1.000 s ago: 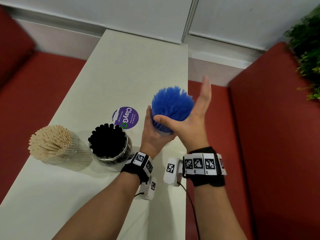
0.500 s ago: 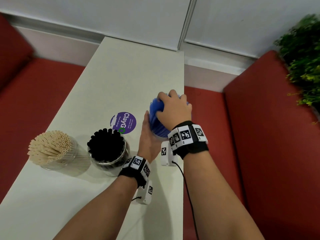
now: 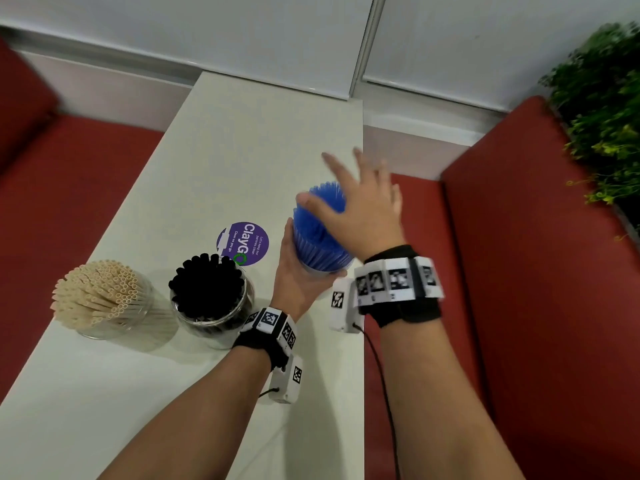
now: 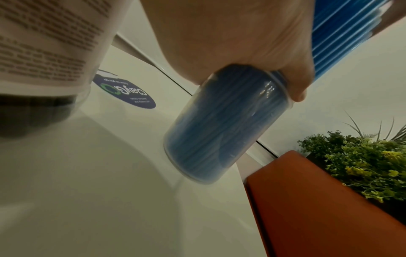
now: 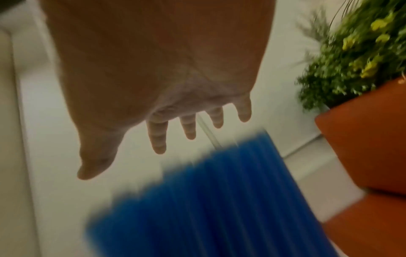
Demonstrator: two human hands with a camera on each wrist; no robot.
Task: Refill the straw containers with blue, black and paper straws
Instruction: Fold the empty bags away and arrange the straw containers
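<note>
Clear jar [image 4: 226, 125] of blue straws [image 3: 320, 223] tilted toward 1 o'clock, at 3 o'clock of upright black-straw jar [image 3: 211, 299] and paper-straw jar [image 3: 104, 299].

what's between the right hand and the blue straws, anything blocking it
Nothing visible. The right hand hovers open just over the blue straws, its fingers spread, with only air between. The left hand grips the jar from the side, out of the way.

A black strap [image 3: 405, 308] ringed with white blocks bearing black square markers is worn on each bare forearm. Beside each strap, a white camera module [image 3: 343, 306] is mounted, with a thin black cable [image 3: 381, 375] attached.
</note>
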